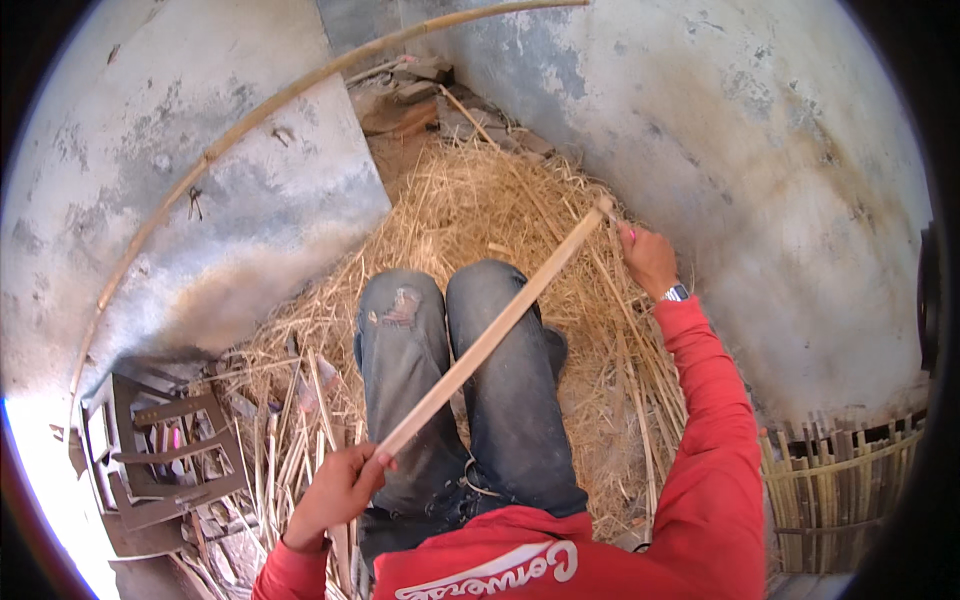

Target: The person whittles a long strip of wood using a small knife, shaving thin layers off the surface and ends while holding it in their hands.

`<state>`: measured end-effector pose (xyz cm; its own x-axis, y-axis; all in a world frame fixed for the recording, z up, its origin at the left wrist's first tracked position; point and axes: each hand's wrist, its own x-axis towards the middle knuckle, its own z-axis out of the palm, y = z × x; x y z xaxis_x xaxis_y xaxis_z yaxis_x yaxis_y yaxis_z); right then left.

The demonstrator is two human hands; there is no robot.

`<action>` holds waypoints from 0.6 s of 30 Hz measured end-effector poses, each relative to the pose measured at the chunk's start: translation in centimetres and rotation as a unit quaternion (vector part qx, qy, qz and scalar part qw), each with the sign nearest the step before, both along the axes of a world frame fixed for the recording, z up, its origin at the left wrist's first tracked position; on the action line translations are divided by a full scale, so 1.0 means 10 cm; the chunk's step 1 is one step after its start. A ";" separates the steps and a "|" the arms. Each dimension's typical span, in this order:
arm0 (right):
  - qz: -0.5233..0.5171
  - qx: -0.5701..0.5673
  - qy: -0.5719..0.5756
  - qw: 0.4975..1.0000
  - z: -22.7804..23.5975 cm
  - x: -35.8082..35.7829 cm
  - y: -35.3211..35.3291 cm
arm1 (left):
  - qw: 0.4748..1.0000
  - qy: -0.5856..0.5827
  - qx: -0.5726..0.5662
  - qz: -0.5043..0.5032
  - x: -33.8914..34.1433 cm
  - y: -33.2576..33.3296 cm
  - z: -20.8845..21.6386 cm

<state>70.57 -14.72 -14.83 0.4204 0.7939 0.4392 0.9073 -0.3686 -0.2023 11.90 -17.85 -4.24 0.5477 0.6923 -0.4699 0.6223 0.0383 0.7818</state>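
Observation:
A long, flat, pale bamboo strip (pixel 495 329) slants across my lap, its far end up to the right. My left hand (pixel 338 492) is closed around the strip's near end, beside my left thigh. Out to the right, my right hand (pixel 650 262) is closed next to the far end. A small bit of pink shows at its fingers, and what it grips is mostly hidden. Under the strip are my knees in worn jeans (pixel 505 400). Around them lies a heap of straw-coloured shavings (pixel 450 215).
Stained walls (pixel 780 200) meet in a corner ahead, with rubble (pixel 420 85) there. A long curved pole (pixel 230 140) arches along the left. At lower left stands a dark slatted frame (pixel 180 450) beside loose split sticks (pixel 280 440). A woven bamboo basket (pixel 830 490) sits at lower right.

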 end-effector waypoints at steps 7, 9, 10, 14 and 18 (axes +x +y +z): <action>0.126 0.026 0.162 0.978 0.48 -1.18 0.01 | 0.989 -0.100 -0.104 0.038 0.18 0.21 -0.42; 0.184 -0.017 0.164 0.969 0.66 -1.56 -0.15 | 0.964 -0.132 -0.215 0.082 0.42 0.23 -0.36; 0.206 -0.056 0.141 0.967 0.72 -1.72 -0.23 | 0.959 -0.134 -0.234 0.086 0.49 0.28 -0.40; 0.260 -0.083 0.160 0.949 0.74 -2.18 -0.41 | 0.925 -0.194 -0.315 0.090 0.85 0.43 -0.40; 0.268 -0.073 0.159 0.948 0.63 -2.30 -0.43 | 0.900 -0.239 -0.354 0.085 1.28 0.53 -0.31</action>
